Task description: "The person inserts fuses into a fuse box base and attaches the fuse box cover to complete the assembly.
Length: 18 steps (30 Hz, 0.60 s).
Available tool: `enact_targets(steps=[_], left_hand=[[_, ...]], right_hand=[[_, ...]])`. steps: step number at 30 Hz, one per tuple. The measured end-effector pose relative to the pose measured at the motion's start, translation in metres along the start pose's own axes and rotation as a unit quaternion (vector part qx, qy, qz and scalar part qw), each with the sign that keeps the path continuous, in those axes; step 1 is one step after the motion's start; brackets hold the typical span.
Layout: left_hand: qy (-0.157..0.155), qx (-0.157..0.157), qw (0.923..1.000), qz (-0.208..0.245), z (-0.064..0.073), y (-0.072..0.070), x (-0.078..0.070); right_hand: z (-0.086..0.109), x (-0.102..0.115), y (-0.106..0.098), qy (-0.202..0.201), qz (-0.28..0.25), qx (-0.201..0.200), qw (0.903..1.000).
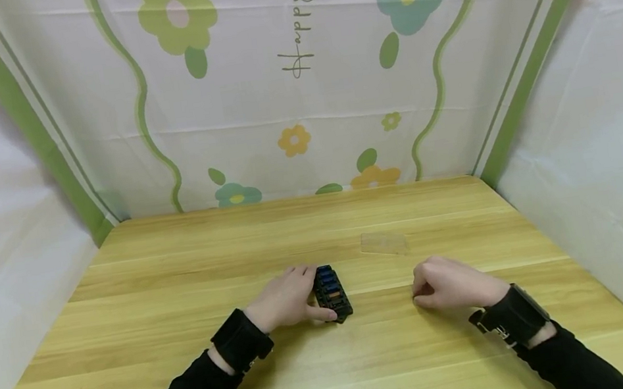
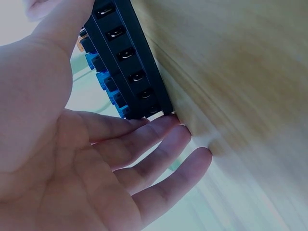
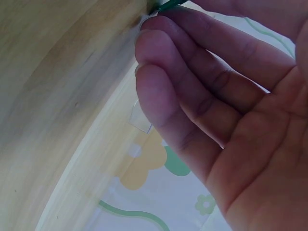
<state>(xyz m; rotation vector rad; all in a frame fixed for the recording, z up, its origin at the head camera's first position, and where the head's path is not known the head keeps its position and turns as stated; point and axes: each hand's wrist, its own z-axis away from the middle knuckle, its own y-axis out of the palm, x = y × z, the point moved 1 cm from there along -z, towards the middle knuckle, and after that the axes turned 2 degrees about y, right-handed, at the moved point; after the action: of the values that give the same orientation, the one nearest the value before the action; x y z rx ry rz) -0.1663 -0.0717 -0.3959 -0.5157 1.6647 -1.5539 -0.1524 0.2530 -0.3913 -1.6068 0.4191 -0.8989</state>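
My left hand (image 1: 287,299) grips a black fuse box (image 1: 344,310) on the wooden table, thumb at the near end and fingers at the far end. Several blue blade fuses (image 1: 328,278) and an orange one (image 1: 334,295) sit in a row along its top. Slots line the box's black side in the left wrist view, where the other fingers reach down to the tabletop. To the right, my right hand (image 1: 452,282) is close over the table, fingers bent. Between its thumb and fingertips it pinches a small green fuse (image 3: 171,5), mostly hidden by the hand.
A clear plastic cover (image 1: 384,243) lies flat on the table (image 1: 233,232), beyond and between the hands. White cloth with printed flowers (image 1: 294,140) hangs behind the table's far edge, and more cloth (image 1: 599,114) closes off both sides.
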Motion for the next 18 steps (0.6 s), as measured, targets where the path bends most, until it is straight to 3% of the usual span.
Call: enact_targets(steps=[18], left_hand=[[0.0,-0.002,1.0,0.0,-0.0017,0.0023,0.0006]], right_hand=[[-0.0003,-0.0011,0.0007,-0.004,0.007,-0.009,0.9999]])
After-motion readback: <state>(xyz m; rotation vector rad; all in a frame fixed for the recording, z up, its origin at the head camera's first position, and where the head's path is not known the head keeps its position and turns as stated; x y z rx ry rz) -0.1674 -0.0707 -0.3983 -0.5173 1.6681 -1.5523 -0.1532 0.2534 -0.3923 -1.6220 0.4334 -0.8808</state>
